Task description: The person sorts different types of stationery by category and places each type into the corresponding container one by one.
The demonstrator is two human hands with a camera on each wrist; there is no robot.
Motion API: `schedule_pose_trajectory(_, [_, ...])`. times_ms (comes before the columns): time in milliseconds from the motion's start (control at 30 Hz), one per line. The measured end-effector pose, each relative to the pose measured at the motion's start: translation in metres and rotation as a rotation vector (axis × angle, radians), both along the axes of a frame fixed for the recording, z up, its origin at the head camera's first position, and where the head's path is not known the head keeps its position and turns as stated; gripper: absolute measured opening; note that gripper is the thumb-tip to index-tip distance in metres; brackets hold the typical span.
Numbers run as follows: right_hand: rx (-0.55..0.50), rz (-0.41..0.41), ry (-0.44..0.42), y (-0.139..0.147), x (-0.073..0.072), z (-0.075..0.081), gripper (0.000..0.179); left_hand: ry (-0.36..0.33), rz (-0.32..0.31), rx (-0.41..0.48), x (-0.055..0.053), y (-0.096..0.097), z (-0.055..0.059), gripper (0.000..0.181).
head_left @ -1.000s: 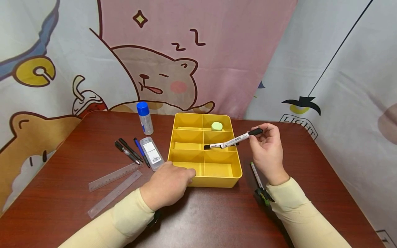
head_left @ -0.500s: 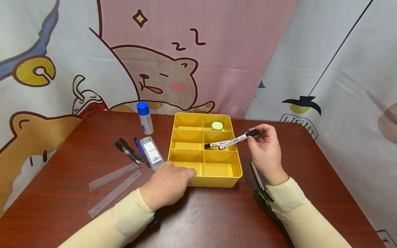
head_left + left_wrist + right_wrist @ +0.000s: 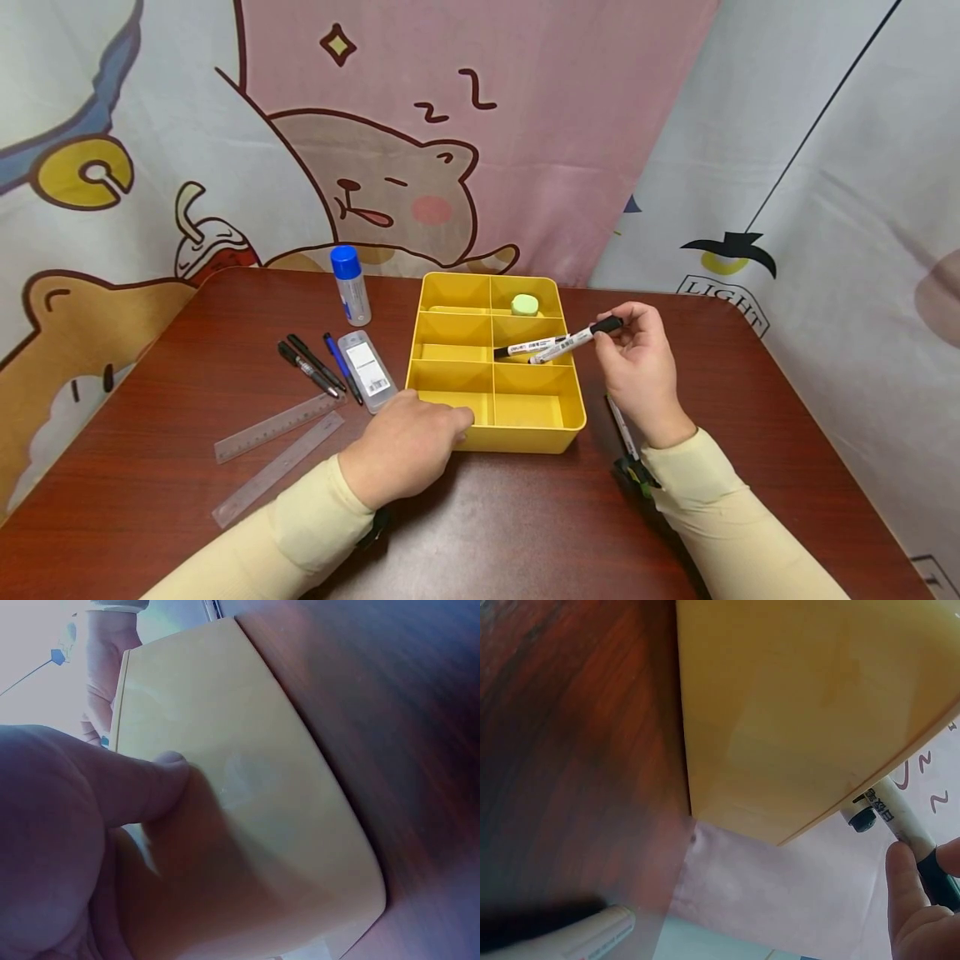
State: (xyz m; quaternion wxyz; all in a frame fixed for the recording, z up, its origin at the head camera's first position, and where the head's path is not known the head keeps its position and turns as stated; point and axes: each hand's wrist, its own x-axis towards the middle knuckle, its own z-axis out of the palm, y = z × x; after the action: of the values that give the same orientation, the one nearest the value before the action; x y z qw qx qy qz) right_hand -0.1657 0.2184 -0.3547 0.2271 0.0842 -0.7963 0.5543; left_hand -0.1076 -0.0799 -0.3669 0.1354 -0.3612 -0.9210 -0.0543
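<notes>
At the middle of the dark red table [image 3: 510,517], a yellow box [image 3: 517,439] is divided into six compartments, two across and three deep. The far right compartment [image 3: 513,288] is occupied by a pale green block [image 3: 524,305], and just in front, the middle right compartment [image 3: 517,327] is being shared by two markers. One of them, the lying marker [image 3: 525,347], is laid aslant there, its dark end seen poking over the right rim in the right wrist view. Over it, crossing that same rim, the held marker [image 3: 572,343] is pinched at its black end between the thumb and fingers of the right hand [image 3: 645,371], white end tipped down into the compartment.

Over at the near left corner, the box is gripped by the left hand [image 3: 405,446], its thumb [image 3: 169,776] pressed flat to the outer wall; the other fingers are mostly hidden.

To the left, a clear case [image 3: 367,369] is marked by a white label, its contents not to be made out, and close behind it an upright glue stick [image 3: 351,287] is topped with a blue cap. Beside the case, a blue pen [image 3: 342,369] is seen lying.
</notes>
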Motion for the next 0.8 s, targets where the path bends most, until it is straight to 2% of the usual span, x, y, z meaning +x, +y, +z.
schedule_pose_trajectory(367, [-0.003,0.008,-0.026,-0.0009,-0.0007,-0.0015,0.033,-0.013,0.004,0.000,0.0000,-0.0001,-0.0001,0.031])
schedule_pose_trajectory(800, [0.015,-0.002,-0.049,-0.0013,-0.0016,-0.0023,0.029,0.005,-0.008,0.002,-0.0001,-0.0005,-0.0003,0.032])
